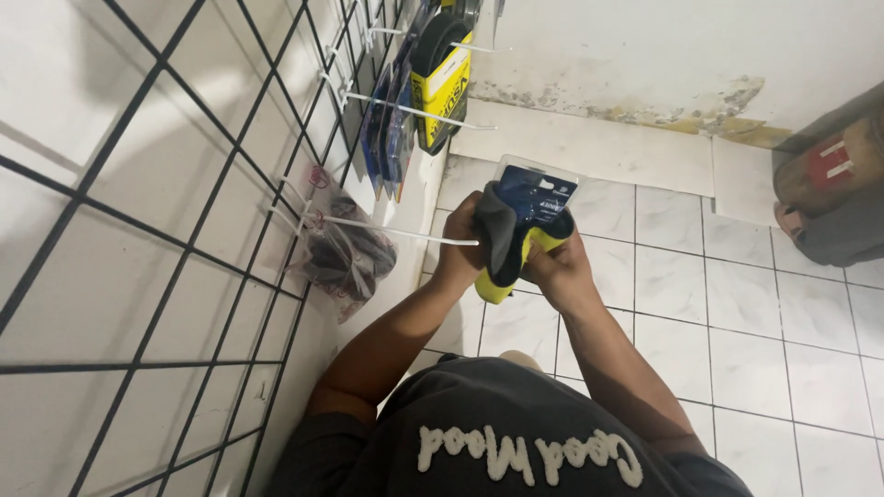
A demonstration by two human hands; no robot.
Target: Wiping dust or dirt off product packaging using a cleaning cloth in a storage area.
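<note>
White marbled floor tiles (737, 304), grey grout lines, run to a pale wall (645, 46) whose base is stained and flaking above a plain white skirting strip (589, 138). Left side: black wire grid panel (138, 276) fixed over a white wall, with white peg hooks (396, 230) sticking out. Upper hooks carry hanging carded packs, one yellow and black (442, 78), others blue. A clear bag of dark items (345, 253) hangs lower down. Red and grey object at the far right edge; cannot tell what it is.

Person stands close to the grid, dark shirt. Both hands are raised in front of the chest, over the floor. Left hand (458, 253) has its fingers curled around a grey cloth (495, 225), pressed against a carded yellow-and-black tool pack (529, 225). Right hand (557, 269) grips the pack's lower end, fingers wrapped around it.
</note>
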